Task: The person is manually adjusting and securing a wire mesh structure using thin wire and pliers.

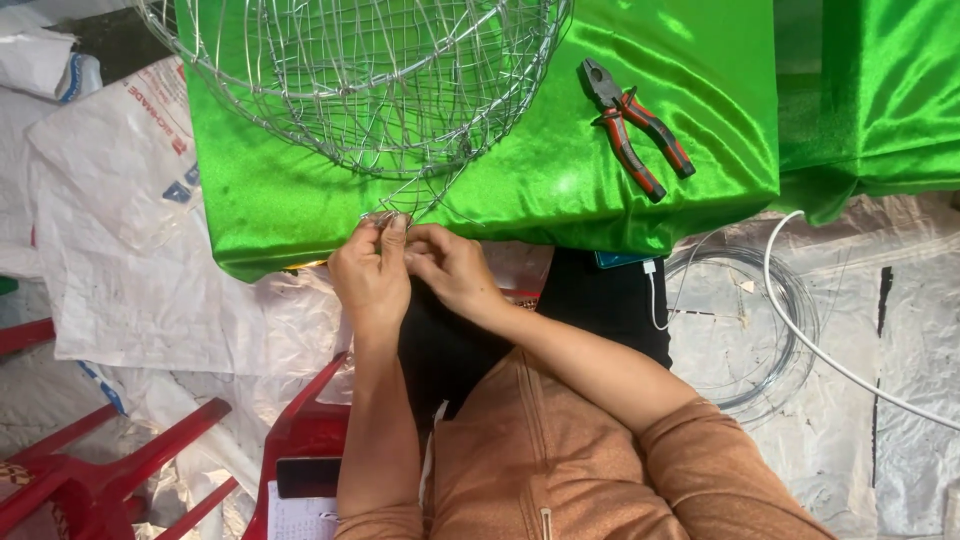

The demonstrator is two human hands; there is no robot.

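A round wire frame basket (370, 80) lies on a table draped in shiny green cloth (520, 170). Thin wire strands (410, 200) run from the basket's near rim down to my hands. My left hand (368, 270) pinches the wire ends at the cloth's front edge, fingers closed on them. My right hand (450, 268) presses against the left, fingers also closed on the wire. Red-handled pliers (635, 125) lie on the cloth to the right, apart from both hands.
A coil of thin wire (770, 330) lies on the plastic-covered floor at right, crossed by a white cable (800, 320). Red plastic chair parts (90, 470) stand at lower left. White sacks (110, 200) cover the floor left. A second green-draped surface (880, 90) is at upper right.
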